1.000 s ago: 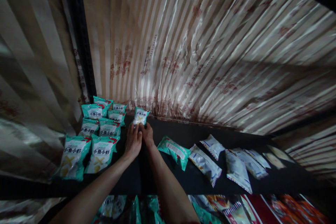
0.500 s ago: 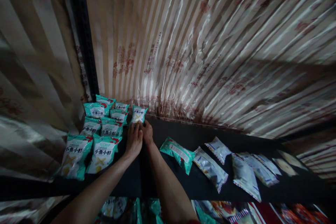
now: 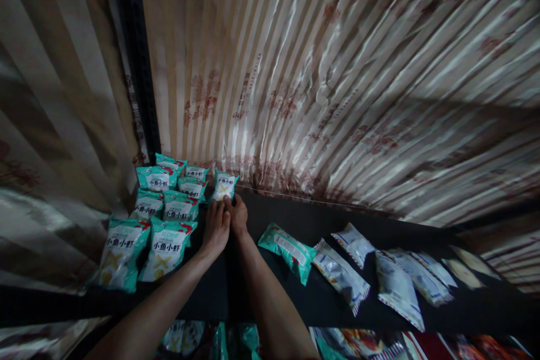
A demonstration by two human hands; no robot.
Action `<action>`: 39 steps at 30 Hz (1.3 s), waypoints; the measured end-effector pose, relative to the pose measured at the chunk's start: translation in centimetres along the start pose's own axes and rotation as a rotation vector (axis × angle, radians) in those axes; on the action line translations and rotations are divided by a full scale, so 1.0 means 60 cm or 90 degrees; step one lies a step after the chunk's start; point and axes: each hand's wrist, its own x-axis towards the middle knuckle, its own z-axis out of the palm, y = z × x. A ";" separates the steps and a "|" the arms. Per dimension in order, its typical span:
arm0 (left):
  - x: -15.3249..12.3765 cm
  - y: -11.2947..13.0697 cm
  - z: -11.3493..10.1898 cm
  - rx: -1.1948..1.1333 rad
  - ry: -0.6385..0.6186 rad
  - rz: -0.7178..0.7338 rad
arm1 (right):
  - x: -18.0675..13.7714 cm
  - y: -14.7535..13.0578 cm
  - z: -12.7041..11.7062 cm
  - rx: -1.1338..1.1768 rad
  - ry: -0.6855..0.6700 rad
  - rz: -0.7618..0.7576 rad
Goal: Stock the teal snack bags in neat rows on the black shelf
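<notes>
A small teal-and-white snack bag (image 3: 225, 184) stands upright at the back of the black shelf, close to the striped sheeting. My left hand (image 3: 216, 229) reaches its lower front, the fingers closed against the bag's bottom edge. At the bag's lower right, my right hand (image 3: 237, 215) has its fingers curled onto it, the two hands touching. My fingers hide the bag's base. Left of my hands, several matching teal bags stand in rows, a front one (image 3: 166, 250) nearest me. Another teal snack bag (image 3: 287, 248) lies on its side to the right of my right forearm.
Several silver-white bags (image 3: 399, 287) lie spread over the right part of the black shelf (image 3: 291, 211). A dark upright post (image 3: 141, 67) rises at the back left corner. Striped sheeting (image 3: 295, 95) hangs behind. More packets (image 3: 358, 340) fill a level below the front edge.
The view has shifted slightly. Both hands stay at the same snack bag with hardly any movement, and the other bags keep their places.
</notes>
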 end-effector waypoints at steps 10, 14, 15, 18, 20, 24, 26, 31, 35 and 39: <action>-0.001 0.007 -0.001 -0.001 -0.005 -0.012 | 0.004 0.004 -0.004 -0.020 -0.005 -0.001; -0.001 0.009 -0.002 0.005 -0.006 -0.018 | 0.006 0.006 0.001 0.006 0.011 0.017; -0.001 0.010 -0.003 0.007 -0.004 -0.016 | 0.006 0.007 0.002 0.014 0.007 0.018; -0.002 0.009 -0.002 0.009 0.010 0.000 | 0.007 0.006 0.002 0.038 -0.014 0.016; -0.002 0.006 -0.001 0.008 0.020 0.008 | 0.007 0.005 0.001 0.037 -0.021 0.008; -0.002 0.001 0.003 0.009 0.025 0.016 | 0.007 0.005 0.000 0.011 -0.007 -0.007; -0.002 0.000 0.004 0.007 0.023 0.016 | 0.007 0.007 0.000 -0.002 -0.004 -0.010; -0.002 -0.001 0.006 0.009 0.009 0.003 | 0.006 0.015 0.004 -0.026 -0.018 -0.033; -0.002 0.000 0.003 0.004 -0.001 -0.009 | 0.004 0.017 0.006 -0.022 -0.010 -0.018; -0.002 0.001 0.001 -0.003 -0.002 -0.013 | 0.001 0.015 0.006 -0.022 -0.017 -0.019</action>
